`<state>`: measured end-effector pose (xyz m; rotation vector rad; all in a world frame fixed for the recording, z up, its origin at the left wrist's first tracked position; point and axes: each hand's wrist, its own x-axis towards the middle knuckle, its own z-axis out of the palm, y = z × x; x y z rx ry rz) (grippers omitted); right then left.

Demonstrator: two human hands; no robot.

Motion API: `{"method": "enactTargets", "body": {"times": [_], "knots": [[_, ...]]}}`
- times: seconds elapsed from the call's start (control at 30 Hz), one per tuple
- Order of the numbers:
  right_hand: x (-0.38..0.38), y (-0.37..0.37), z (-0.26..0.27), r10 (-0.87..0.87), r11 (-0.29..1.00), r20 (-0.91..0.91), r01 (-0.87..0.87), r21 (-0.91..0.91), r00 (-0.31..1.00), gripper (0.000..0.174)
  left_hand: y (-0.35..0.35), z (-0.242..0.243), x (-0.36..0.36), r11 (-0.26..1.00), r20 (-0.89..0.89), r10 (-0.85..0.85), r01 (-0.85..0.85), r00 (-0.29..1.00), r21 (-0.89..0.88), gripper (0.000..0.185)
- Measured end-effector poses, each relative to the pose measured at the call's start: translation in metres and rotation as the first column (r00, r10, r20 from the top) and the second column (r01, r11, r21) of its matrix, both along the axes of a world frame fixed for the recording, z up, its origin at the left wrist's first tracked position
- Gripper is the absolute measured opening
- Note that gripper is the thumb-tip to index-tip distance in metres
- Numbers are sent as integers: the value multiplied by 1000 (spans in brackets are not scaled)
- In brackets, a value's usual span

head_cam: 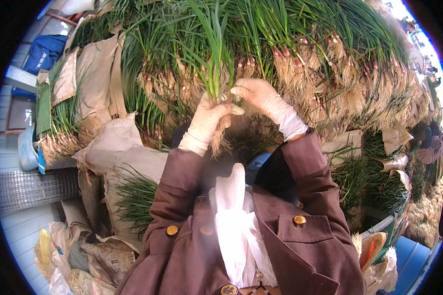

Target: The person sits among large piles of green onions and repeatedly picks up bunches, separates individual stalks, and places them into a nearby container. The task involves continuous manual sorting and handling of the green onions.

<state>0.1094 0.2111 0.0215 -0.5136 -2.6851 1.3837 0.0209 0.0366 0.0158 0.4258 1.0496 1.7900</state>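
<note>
My left hand (pixel 210 120), in a pale thin glove, is closed round the lower stems of a small bunch of green rooted plants (pixel 214 73), like young garlic or scallions. The leaves point up and away from me, and pale roots hang below the fist. Beside the bunch, at the base of its stems, is my gloved right hand (pixel 256 96). Its thumb and fingertips are close together; whether they pinch a stem cannot be told. Just beyond both hands lies a large heap of similar plants (pixel 302 70) with pinkish stem bases and tangled roots.
Brown sacking (pixel 110 147) lies left, near more bunches (pixel 61 138) on a ledge. A wire mesh roll (pixel 37 188) and crumpled sacks (pixel 103 260) are lower left. Further greens (pixel 372 177) and a blue container (pixel 409 261) are at the right. A blue bag (pixel 46 53) is upper left.
</note>
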Motion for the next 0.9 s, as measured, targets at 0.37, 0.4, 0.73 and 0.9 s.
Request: {"method": "enactTargets", "body": {"times": [0.37,0.4,0.73,0.9], "knots": [[29,25,-34,-371,792,-115,249,-557,922,21,-35,-16,-28,981,57,-196,195,979,9,25],[38,9,-34,-98,866,-10,80,-494,995,22,-37,-18,-28,984,90,-175,176,980,-5,25],[50,10,-11,-416,883,-40,414,220,908,33,-21,11,-54,996,1,1,-1,1000,90,49],[23,33,0,-536,819,309,396,415,786,32,23,-7,-56,959,-179,110,-152,978,-239,24]]}}
